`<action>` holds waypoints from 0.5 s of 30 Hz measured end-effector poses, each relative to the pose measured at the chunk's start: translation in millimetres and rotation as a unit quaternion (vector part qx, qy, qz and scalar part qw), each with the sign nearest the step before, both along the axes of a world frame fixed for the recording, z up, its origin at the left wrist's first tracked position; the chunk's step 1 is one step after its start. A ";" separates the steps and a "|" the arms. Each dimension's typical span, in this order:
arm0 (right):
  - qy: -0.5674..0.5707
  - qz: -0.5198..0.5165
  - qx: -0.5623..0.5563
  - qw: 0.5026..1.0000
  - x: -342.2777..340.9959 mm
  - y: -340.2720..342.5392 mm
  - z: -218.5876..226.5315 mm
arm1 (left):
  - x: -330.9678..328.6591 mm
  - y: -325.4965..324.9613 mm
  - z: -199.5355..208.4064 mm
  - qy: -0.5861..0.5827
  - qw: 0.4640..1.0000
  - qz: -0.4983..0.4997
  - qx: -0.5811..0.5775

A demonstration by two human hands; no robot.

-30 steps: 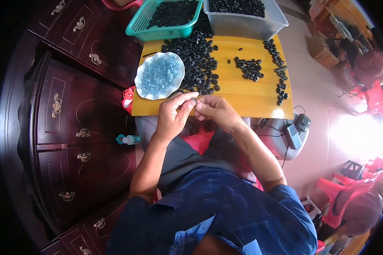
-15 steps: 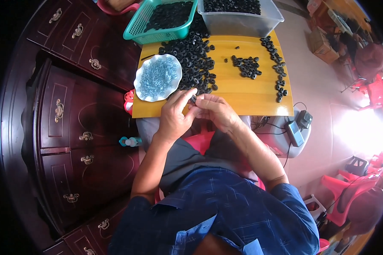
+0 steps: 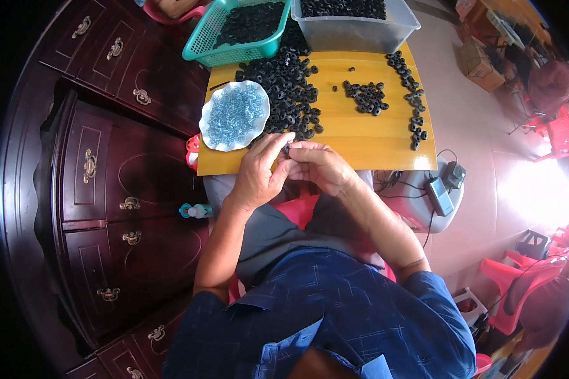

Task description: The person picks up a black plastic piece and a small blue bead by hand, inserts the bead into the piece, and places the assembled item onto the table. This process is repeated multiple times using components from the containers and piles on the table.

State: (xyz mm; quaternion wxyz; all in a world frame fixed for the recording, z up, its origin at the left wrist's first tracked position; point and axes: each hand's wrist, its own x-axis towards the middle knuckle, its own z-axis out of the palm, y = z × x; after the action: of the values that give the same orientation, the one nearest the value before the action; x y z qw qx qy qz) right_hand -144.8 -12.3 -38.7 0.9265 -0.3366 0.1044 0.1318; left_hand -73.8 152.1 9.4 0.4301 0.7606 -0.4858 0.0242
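At the near edge of the yellow table [image 3: 373, 148], my left hand [image 3: 262, 170] and my right hand [image 3: 322, 165] meet, fingers closed together. Pinched between them is a small black ring-like part [image 3: 287, 149], mostly hidden by the fingertips. Just beyond my hands spreads a heap of black parts [image 3: 291, 95] of the same look. Left of the heap stands a white wavy-rimmed plate [image 3: 203, 126] full of small clear bluish pieces, too fine to make out singly. A smaller cluster of black parts [image 3: 365, 98] lies on the right half of the table.
A green basket [image 3: 234, 55] and a clear plastic bin [image 3: 357, 39], both holding black pieces, stand at the far edge. A row of joined-looking black parts [image 3: 414, 101] runs along the right side. Dark wooden drawers [image 3: 88, 164] flank the left; a grey stool [image 3: 449, 205] with cables is at right.
My hands stay at the table edge with only slight finger movement around the black part. The view has shifted very slightly.
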 end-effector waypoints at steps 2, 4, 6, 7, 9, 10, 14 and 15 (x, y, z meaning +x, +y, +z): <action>-0.009 0.006 0.029 1.000 0.7 -1.6 -4.1 | -0.7 -1.6 2.2 -0.001 1.000 -0.004 0.005; -0.003 -0.001 0.028 1.000 1.1 -0.5 -6.5 | -0.6 -1.7 2.5 -0.002 1.000 -0.006 0.010; 0.002 -0.008 0.026 1.000 1.1 0.8 -7.2 | 0.2 -1.4 0.8 0.009 1.000 -0.010 0.009; -0.003 -0.014 0.031 0.999 0.9 1.5 -7.3 | 0.5 -1.4 0.3 0.009 1.000 -0.010 0.010; -0.009 -0.019 0.035 0.999 0.6 1.7 -7.5 | 0.8 -2.0 0.2 -0.004 1.000 -0.012 0.005; -0.010 -0.014 0.033 0.999 0.4 1.0 -8.0 | 0.4 -2.2 0.9 -0.004 1.000 -0.013 0.005; -0.005 0.004 0.035 0.999 1.6 -2.3 -12.2 | -1.7 -4.0 3.7 0.019 1.000 -0.007 0.012; -0.006 0.003 0.034 0.999 1.8 -3.1 -12.9 | -2.0 -4.4 4.1 0.019 1.000 -0.005 0.015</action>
State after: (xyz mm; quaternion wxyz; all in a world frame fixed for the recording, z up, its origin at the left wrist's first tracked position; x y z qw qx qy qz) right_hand -142.9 -15.4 -51.6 0.9377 -0.3060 0.0928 0.1361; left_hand -75.8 147.7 13.5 0.4280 0.7646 -0.4819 0.0000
